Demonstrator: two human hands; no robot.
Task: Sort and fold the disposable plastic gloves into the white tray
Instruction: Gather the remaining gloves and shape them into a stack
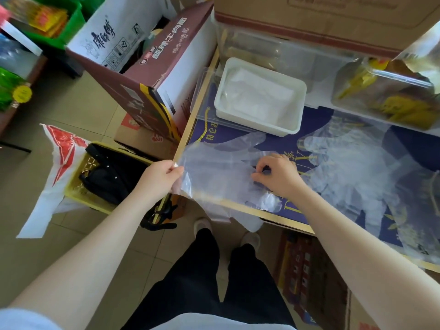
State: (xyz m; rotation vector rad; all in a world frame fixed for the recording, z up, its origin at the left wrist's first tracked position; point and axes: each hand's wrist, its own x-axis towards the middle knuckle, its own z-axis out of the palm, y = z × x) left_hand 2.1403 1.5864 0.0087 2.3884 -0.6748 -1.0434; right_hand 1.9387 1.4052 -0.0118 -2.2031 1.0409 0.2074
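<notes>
Left hand pinches the clear plastic glove's cuff; right hand pinches its fingers; keeping it taut should crease cleanly.

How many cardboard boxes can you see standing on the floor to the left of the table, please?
2: a tall open box with brown sides against the table's left edge, and a lower orange-printed box in front of it. Others may be hidden.

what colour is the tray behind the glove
White, holding folded clear gloves; the tray shows best in the head view.
</notes>
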